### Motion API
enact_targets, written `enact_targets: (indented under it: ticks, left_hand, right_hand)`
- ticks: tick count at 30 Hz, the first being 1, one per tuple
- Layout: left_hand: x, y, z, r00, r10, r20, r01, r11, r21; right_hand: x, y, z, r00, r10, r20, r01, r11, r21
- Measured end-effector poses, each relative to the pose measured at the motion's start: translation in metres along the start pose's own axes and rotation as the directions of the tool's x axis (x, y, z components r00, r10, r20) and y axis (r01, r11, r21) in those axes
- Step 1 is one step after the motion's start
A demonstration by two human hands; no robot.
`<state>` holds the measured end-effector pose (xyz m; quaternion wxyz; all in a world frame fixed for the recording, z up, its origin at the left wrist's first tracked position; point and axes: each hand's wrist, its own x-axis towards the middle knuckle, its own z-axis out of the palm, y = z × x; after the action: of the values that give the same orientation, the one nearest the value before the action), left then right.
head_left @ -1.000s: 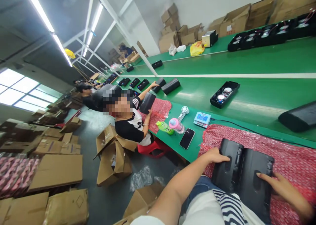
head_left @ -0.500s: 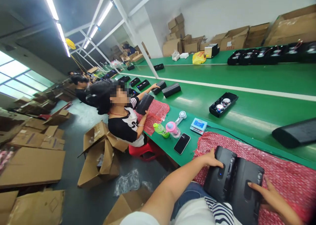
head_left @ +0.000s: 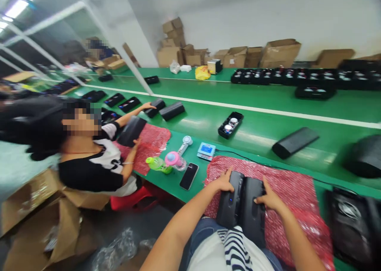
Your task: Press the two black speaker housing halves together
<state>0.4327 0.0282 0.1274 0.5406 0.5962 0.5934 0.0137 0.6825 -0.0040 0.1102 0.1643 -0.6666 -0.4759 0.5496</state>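
Two black speakers lie side by side on the pink bubble wrap (head_left: 293, 195) in front of me, their near ends over my lap. The left speaker (head_left: 228, 207) shows a small lit blue light. My left hand (head_left: 226, 183) grips its far left edge, thumb on top. Around the right side of the right speaker (head_left: 252, 215) is my right hand (head_left: 268, 196), its thumb pressing on the top near the button strip. The fingers on the outer sides are partly hidden. Beyond the wrap stands a small blue-screen meter (head_left: 206, 151) with a black cable.
A phone (head_left: 189, 176), a green bottle (head_left: 157, 164), a pink cup (head_left: 175, 160) and a small fan (head_left: 185, 143) sit left. A co-worker (head_left: 89, 160) handles speakers there. Across the green belt (head_left: 196, 116) are an open speaker shell (head_left: 231, 125) and a closed speaker (head_left: 295, 142).
My view has swung to the right, so things appear shifted left and more of the right bench shows. Both hands stay on the two speakers.
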Motion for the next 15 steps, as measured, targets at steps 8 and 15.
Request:
enact_targets:
  ticks: [8,15]
  left_hand:
    - [0.016,0.003,-0.010,0.990,0.141,0.028,-0.140,0.990,-0.032]
    - [0.013,0.007,-0.010,0.989,0.138,0.051,-0.134,0.989,-0.068]
  right_hand:
    - [-0.001,-0.017,-0.002,1.000,0.015,-0.027,-0.018,0.995,-0.095]
    - [0.000,-0.013,-0.003,0.999,0.012,-0.033,-0.015,0.996,-0.087]
